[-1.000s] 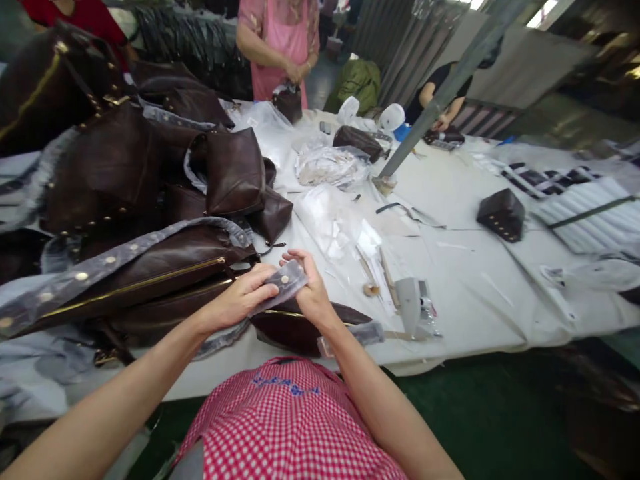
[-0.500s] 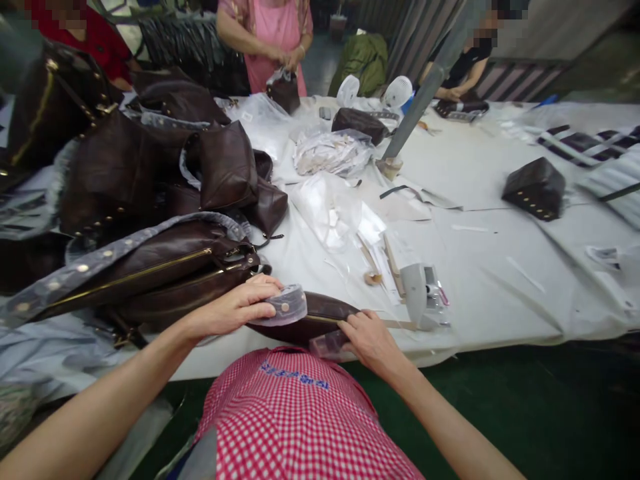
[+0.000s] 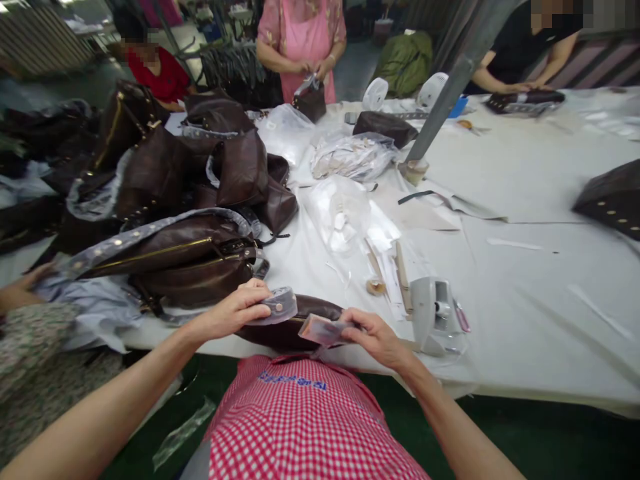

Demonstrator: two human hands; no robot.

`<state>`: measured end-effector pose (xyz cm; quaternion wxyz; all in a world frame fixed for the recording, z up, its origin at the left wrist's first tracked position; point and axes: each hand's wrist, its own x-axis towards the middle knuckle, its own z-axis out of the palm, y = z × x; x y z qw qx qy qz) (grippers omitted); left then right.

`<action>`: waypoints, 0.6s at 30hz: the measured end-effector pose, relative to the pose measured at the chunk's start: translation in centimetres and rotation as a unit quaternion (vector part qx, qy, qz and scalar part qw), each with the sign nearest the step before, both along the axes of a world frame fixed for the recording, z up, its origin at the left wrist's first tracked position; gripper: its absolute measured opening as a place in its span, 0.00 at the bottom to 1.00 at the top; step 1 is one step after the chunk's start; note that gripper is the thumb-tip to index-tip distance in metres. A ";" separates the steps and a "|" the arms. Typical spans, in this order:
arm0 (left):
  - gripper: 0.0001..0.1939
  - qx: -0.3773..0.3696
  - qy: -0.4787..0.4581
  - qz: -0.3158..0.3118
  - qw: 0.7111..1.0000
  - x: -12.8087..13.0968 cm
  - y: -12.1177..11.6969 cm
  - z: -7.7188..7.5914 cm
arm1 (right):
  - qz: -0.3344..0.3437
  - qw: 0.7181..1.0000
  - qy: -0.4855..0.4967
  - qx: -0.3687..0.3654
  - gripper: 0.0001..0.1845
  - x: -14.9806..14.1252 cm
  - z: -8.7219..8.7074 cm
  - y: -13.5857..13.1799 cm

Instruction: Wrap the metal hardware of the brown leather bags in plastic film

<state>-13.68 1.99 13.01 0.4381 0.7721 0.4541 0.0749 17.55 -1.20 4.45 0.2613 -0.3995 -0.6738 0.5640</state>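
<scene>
Over the dark bag [image 3: 275, 337], the left hand [image 3: 237, 310] gripped a studded strap [image 3: 282, 306], the right hand [image 3: 375, 337] a wrapped strip [image 3: 320, 330]; beside the bag, blue apron lettering [image 3: 293, 381] looked too blurred to read.

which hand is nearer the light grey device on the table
Right: the right hand is just left of the light grey device; the left hand is farther left, holding a plastic-wrapped strap.

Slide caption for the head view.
Left hand holds a plastic-wrapped studded strap, right hand a wrapped strip, by a brown leather bag.
</scene>
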 end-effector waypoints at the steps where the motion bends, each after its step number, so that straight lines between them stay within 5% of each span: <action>1: 0.19 -0.003 0.003 0.008 1.000 0.6 -0.2 -0.3 | 0.000 0.999 0.028 -0.033 0.07 0.3 0.3 0.3; 4: 0.20 -0.024 -0.003 0.021 0.999 2.4 -0.7 -1.2 | 0.023 0.996 0.063 -0.050 0.08 0.6 1.4 1.3; 9: 0.20 -0.064 -0.029 0.010 0.998 4.8 -1.7 -2.3 | 0.068 0.997 0.013 0.041 0.07 0.0 2.9 2.0; 14: 0.19 -0.057 -0.035 -0.008 0.998 4.9 -1.8 -3.4 | 0.100 0.982 -0.072 0.144 0.06 -1.2 2.2 0.3; 18: 0.21 -0.025 -0.024 -0.014 0.999 4.5 -1.1 -4.8 | 0.066 0.985 -0.063 0.146 0.07 -2.6 1.5 -0.9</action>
